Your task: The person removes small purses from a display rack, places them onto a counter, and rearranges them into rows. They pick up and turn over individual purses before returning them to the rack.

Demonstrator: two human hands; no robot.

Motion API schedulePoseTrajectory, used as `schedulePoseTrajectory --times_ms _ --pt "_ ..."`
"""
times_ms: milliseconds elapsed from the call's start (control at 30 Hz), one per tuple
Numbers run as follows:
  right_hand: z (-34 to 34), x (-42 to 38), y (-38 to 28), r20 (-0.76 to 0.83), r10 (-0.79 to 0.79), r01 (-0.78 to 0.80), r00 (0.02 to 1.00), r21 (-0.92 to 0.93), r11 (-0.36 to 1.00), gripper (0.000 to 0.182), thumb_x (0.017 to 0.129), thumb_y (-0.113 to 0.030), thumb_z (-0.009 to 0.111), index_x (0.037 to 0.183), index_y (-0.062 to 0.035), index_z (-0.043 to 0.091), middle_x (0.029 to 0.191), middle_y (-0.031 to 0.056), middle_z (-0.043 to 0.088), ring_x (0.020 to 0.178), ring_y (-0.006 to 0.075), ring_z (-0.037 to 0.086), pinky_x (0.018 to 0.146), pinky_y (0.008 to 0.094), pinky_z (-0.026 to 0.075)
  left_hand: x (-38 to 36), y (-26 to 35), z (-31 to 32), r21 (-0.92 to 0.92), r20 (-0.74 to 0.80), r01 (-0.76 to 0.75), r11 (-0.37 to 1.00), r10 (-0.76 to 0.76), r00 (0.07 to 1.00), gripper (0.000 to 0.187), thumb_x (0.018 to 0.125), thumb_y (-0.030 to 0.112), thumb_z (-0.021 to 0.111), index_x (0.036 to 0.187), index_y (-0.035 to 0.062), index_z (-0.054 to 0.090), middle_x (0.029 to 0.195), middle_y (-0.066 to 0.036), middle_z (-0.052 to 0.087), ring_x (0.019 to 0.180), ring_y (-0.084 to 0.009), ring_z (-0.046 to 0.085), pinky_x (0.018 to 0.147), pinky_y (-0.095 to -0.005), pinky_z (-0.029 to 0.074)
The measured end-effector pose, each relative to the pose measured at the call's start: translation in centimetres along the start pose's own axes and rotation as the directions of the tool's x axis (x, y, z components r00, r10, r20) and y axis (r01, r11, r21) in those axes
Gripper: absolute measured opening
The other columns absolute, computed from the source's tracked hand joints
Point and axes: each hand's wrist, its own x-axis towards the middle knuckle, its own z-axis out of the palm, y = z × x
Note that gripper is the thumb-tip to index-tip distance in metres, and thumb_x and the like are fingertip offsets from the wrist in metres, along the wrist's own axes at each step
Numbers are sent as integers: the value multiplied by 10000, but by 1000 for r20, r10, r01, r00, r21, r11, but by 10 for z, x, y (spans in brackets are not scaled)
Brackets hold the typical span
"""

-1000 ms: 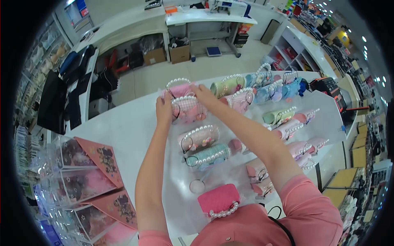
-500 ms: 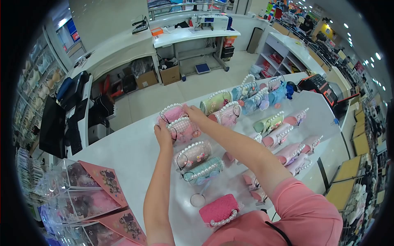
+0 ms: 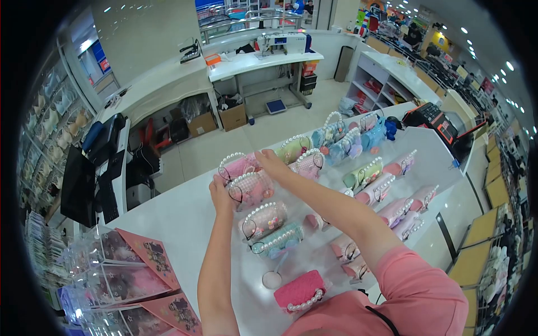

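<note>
My left hand is closed on the left end of a pink cylindrical handbag with a pearl handle. At its other end my right hand grips with the fingers bent. The bag lies by the counter's far edge. Touching it in front is a pink gingham handbag, also pearl-handled, close to both hands. A green handbag and another gingham handbag lie right of my right hand. Nearer me are a pale pink floral handbag and a teal handbag.
More pearl-handled bags, among them a blue one, line the right of the white counter. A bright pink bag and a small round disc lie near me. Clear boxes stand left. Beyond is a sewing machine.
The view has tilted up slightly, so the counter sits lower in the picture. Both hands stay at the pink handbag's ends, with little other visible change.
</note>
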Motion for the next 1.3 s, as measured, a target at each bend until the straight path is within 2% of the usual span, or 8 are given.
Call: schedulePoseTrajectory --times_ms 267,400,567,667,800,933,1100,1300 --pt "-59 -102 -68 123 -300 302 946 4 953 688 996 -455 592 1448 41 440 1442 256 509 1365 338 481 1123 410 378 -54 49 -19 271 -161 -24 962 70 984 626 1062 520 422 1392 -8 485 1370 -137 528 1272 -262 484 1104 -379 350" --pt "-79 -182 -112 253 -384 390 888 30 920 696 997 -418 614 1490 21 393 1494 223 467 1418 302 427 1164 415 334 -106 78 -21 357 -114 -244 902 301 947 556 1056 408 495 1410 -21 478 1415 -182 519 1334 -311 472 1127 -378 344" --pt "-89 -273 -157 445 -543 662 713 -168 731 698 999 -390 585 1523 6 349 1491 243 460 1416 357 420 1194 462 283 -257 161 20 595 281 -681 427 683 674 510 973 219 616 1394 -33 476 1404 -196 517 1346 -390 458 1152 -451 328" --pt "-75 -317 -151 430 -743 858 513 -240 454 717 994 -402 564 1540 -2 327 1484 277 447 1406 447 392 1204 522 236 -336 184 29 599 591 -800 33 655 470 535 909 179 663 1372 -22 487 1398 -191 520 1330 -420 461 1150 -517 324" --pt "-68 -381 -135 452 -772 894 447 -191 405 767 969 -444 579 1543 -4 322 1478 313 419 1399 516 350 1192 604 198 -406 169 19 749 536 -658 -75 652 536 460 931 197 653 1333 17 518 1404 -132 529 1365 -354 458 1164 -495 326" --pt "-89 -455 -104 456 -832 944 316 -66 322 806 940 -472 617 1535 -12 331 1440 326 429 1416 499 325 1176 647 194 -472 135 10 863 325 -501 72 679 658 449 935 197 650 1326 16 521 1375 -126 529 1333 -343 461 1144 -485 335" --pt "-159 -545 -48 502 -786 911 359 -7 412 788 895 -454 686 1482 -4 412 1360 277 496 1427 471 321 1182 641 192 -572 44 16 814 78 -352 463 514 854 436 939 197 647 1317 16 526 1340 -118 530 1293 -328 464 1118 -473 346" --pt "-219 -618 7 531 -750 847 395 106 521 705 895 -410 697 1422 8 485 1317 233 537 1427 439 344 1198 625 177 -667 -20 34 716 -18 -155 680 239 971 420 944 197 643 1306 14 531 1297 -109 531 1245 -310 468 1088 -459 360"
